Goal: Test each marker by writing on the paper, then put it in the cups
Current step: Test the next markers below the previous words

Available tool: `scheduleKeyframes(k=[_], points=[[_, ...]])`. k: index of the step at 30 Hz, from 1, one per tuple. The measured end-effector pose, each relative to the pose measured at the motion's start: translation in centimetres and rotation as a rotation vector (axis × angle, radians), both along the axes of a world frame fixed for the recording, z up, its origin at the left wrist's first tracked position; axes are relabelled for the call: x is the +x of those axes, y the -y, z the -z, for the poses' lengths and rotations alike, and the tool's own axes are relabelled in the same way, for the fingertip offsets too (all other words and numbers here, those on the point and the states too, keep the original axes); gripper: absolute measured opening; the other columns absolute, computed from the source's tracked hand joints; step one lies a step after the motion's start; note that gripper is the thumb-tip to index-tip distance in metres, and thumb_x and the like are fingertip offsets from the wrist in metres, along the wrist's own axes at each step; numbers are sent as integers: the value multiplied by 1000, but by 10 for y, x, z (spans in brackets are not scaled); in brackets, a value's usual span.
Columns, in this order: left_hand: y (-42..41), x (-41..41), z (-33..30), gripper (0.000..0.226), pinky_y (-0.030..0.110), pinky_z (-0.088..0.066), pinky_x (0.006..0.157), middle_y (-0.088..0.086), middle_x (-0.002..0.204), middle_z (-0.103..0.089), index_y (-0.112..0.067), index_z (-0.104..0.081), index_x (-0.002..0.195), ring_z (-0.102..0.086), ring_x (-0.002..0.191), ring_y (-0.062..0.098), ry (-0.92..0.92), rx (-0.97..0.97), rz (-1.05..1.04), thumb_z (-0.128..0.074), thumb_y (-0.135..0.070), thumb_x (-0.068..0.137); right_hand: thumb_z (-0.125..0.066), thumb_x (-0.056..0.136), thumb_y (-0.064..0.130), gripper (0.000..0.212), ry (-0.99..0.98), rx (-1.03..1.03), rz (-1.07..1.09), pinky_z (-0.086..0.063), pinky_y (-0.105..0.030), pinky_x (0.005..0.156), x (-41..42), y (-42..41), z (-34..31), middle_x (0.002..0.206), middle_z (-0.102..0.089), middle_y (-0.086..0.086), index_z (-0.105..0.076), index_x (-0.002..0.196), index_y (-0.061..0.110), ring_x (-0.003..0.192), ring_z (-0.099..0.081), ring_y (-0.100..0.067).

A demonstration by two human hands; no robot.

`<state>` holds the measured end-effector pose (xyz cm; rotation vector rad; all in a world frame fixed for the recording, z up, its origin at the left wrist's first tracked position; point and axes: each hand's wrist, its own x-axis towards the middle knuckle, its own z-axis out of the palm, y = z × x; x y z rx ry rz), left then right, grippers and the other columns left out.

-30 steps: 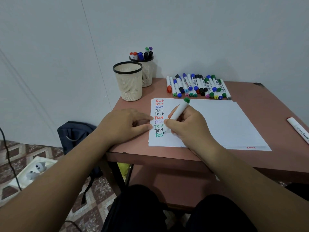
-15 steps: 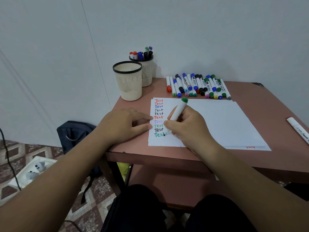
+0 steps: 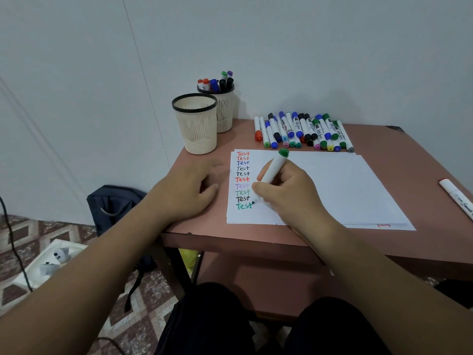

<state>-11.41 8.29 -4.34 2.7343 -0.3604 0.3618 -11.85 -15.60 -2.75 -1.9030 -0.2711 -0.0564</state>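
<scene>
On the tiled floor (image 3: 38, 234) at far left lie a cable and a dark bag (image 3: 115, 208) against the pale wall. The left hand (image 3: 184, 193) has slid off the paper (image 3: 332, 190) onto the pink bench (image 3: 422, 162), fingers loosely curled, holding nothing. Behind it stand the near cup (image 3: 195, 124) and the marker-filled far cup (image 3: 225, 108). The right hand (image 3: 286, 193) grips the green marker (image 3: 275, 167), its tip just beside the tenth "Test" (image 3: 243, 206), now complete. Judging by that, capping and cupping come next. The untested markers (image 3: 302, 131) lie beyond.
</scene>
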Motion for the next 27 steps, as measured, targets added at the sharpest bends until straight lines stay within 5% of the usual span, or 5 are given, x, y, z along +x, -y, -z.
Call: scheduleKeyframes(k=[6, 10, 15, 20, 27], points=[[2, -4, -3, 77, 18, -40, 93, -11, 133, -64, -25, -21, 157, -57, 114, 7, 42, -140, 53, -65, -13, 96, -82, 84, 8, 14, -55, 222, -46, -62, -53, 88, 3, 4, -1, 90, -79, -3, -76, 90, 20, 87, -77, -21], [5, -7, -9, 88, 24, -45, 99, -15, 127, -68, -31, -23, 157, -61, 117, 10, 1, -197, 12, -77, -23, 88, -71, 90, -3, 24, -96, 385, -72, -59, -53, 96, 1, 5, -2, 100, -79, -9, -79, 85, 19, 94, -78, -27], [6, -7, -9, 85, -2, -35, 84, -39, 95, -58, -29, -34, 153, -56, 98, -18, 4, -237, 36, -82, -23, 83, -77, 88, 1, 14, -11, 341, -103, -60, -54, 93, -2, 4, -2, 93, -79, -12, -76, 95, 13, 89, -78, -29], [6, -9, -9, 86, 2, -41, 78, -18, 110, -72, -34, -29, 153, -64, 93, 4, 45, -190, 99, -81, -27, 85, -81, 86, 7, 17, 16, 221, -138, -61, -55, 87, -5, 3, -4, 93, -80, -2, -80, 92, 23, 87, -78, -24], [6, -8, -7, 78, 5, -39, 73, -20, 114, -71, -33, -32, 152, -52, 83, -19, 92, -94, 166, -76, -33, 88, -85, 84, 12, 18, -11, 115, -162, -61, -54, 80, -6, 0, -4, 92, -79, 2, -81, 93, 27, 81, -78, -18]])
